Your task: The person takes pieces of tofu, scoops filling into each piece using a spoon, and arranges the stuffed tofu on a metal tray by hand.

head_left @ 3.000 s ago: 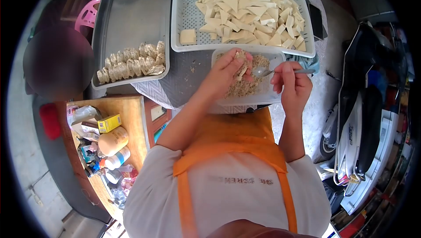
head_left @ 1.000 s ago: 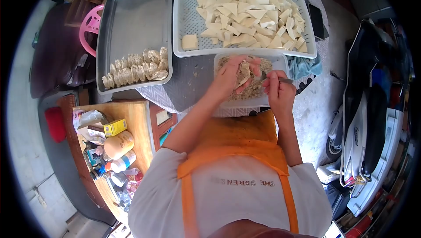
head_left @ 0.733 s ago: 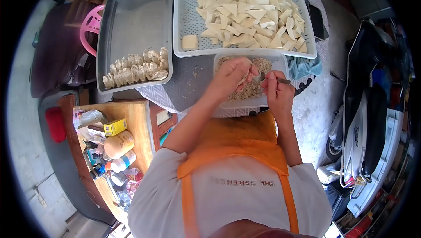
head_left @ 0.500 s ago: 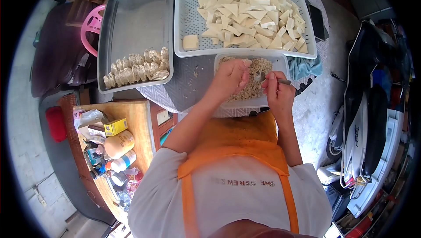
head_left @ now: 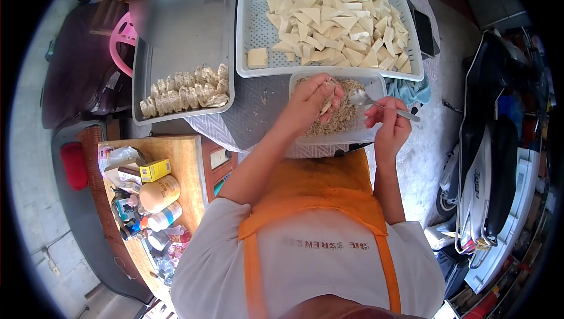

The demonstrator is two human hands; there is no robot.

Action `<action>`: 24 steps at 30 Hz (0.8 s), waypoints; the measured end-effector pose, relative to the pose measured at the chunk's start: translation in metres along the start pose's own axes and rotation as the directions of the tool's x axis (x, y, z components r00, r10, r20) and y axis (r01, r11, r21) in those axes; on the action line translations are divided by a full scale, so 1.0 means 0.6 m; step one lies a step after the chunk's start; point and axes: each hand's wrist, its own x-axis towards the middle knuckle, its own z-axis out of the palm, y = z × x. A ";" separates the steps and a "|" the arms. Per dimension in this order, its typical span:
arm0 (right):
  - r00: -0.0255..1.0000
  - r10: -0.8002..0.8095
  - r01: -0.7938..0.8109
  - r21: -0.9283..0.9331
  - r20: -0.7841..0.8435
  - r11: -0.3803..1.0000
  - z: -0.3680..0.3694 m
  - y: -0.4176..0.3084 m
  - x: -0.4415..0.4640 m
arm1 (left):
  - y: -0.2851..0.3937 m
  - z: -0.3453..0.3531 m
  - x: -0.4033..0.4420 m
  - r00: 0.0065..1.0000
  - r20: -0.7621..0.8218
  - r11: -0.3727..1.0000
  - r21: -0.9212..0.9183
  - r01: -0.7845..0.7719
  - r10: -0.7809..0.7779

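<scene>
My left hand (head_left: 314, 100) is closed around a pale tofu piece (head_left: 326, 105), mostly hidden by the fingers, above a clear plastic tub (head_left: 380, 88). Crumbly brownish minced filling (head_left: 338, 124) lies in the tub. Between the fingers of my right hand (head_left: 390, 120) is a metal spoon (head_left: 376, 104), its bowl over the filling near my left hand and its handle pointing right. Behind the tub, a white perforated basket (head_left: 251, 31) bears a heap of tofu triangles (head_left: 341, 22) and a separate tofu block (head_left: 257, 58).
Left of the basket, a metal tray (head_left: 182, 48) has rows of filled tofu pieces (head_left: 187, 91) at its near end. A teal cloth (head_left: 408, 89) lies right of the tub. Bottles and boxes crowd a wooden side table (head_left: 191, 160). A scooter (head_left: 482, 184) stands right.
My right hand and the spoon have shifted slightly right and the spoon's bowl now shows. My left hand has turned, showing its fingers. A blurred round shape has appeared over the tray's far left corner.
</scene>
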 end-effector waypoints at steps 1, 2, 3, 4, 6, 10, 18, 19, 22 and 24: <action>1.000 -0.006 0.007 0.035 -0.016 0.999 0.000 -0.005 0.002 | -0.003 -0.004 0.000 0.999 0.010 0.999 0.009 0.033 -0.033; 0.999 -0.011 0.013 0.069 -0.033 0.998 0.001 -0.010 0.004 | -0.003 -0.006 0.001 1.000 0.011 1.000 -0.008 0.022 -0.022; 0.999 -0.015 0.021 0.103 -0.051 0.994 0.001 -0.012 0.005 | -0.003 -0.007 0.002 1.000 0.014 1.000 -0.026 0.011 -0.011; 0.999 -0.004 0.011 0.148 -0.046 0.989 0.002 -0.013 0.005 | -0.003 -0.007 0.003 1.000 0.016 0.999 -0.043 0.001 0.000; 0.999 0.018 -0.010 0.236 -0.034 0.972 0.011 -0.014 0.002 | 0.004 0.003 0.004 0.995 -0.053 0.991 -0.113 0.076 -0.082; 0.990 0.007 -0.021 0.104 0.138 0.994 0.055 -0.015 -0.009 | -0.003 0.006 0.006 0.980 -0.130 0.987 -0.071 0.144 -0.153; 0.976 -0.023 0.022 0.010 0.218 1.000 0.039 -0.017 -0.010 | -0.001 0.011 0.005 0.970 -0.213 0.993 -0.041 0.110 -0.116; 0.984 -0.024 0.016 0.045 0.177 0.999 0.028 -0.018 -0.011 | 0.001 0.015 0.005 0.965 -0.253 0.998 -0.001 0.069 -0.067; 0.991 -0.115 0.114 0.019 0.067 0.993 0.011 -0.020 -0.003 | 0.011 -0.001 -0.004 0.983 -0.176 0.997 -0.076 0.030 -0.043; 0.994 -0.055 0.066 -0.111 0.096 0.992 0.007 -0.012 0.002 | 0.009 -0.006 -0.011 0.984 -0.176 0.985 -0.174 -0.007 -0.024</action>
